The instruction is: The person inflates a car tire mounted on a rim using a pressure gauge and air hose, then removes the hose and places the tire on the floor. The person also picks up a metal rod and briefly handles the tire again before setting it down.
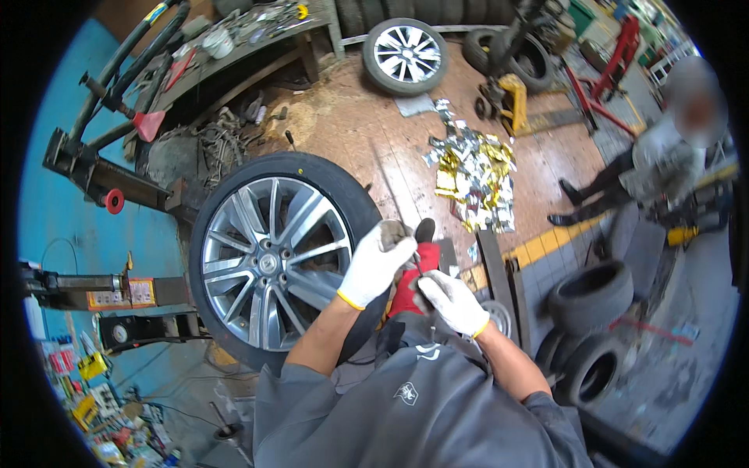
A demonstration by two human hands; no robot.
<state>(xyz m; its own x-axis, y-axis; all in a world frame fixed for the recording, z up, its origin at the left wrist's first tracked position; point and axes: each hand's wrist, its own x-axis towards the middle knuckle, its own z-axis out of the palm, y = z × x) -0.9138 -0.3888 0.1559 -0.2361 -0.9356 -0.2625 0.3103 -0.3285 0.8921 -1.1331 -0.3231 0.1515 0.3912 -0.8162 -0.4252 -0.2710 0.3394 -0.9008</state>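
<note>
Both my hands wear white gloves with yellow cuffs. My left hand is closed on a long, thin dark rod, which sticks up and away from the fingers. To the right and a little nearer, my right hand pinches the lower end of what looks like the same thin piece; its tip is too small to make out. Just left of my left hand stands a large wheel, its silver multi-spoke rim inside a black tyre. Something red shows below and between my hands.
Gold and silver foil scraps lie on the tiled floor ahead. Another wheel leans at the back by a cluttered bench. Tyre-machine arms stand left. Stacked tyres and a person are on the right.
</note>
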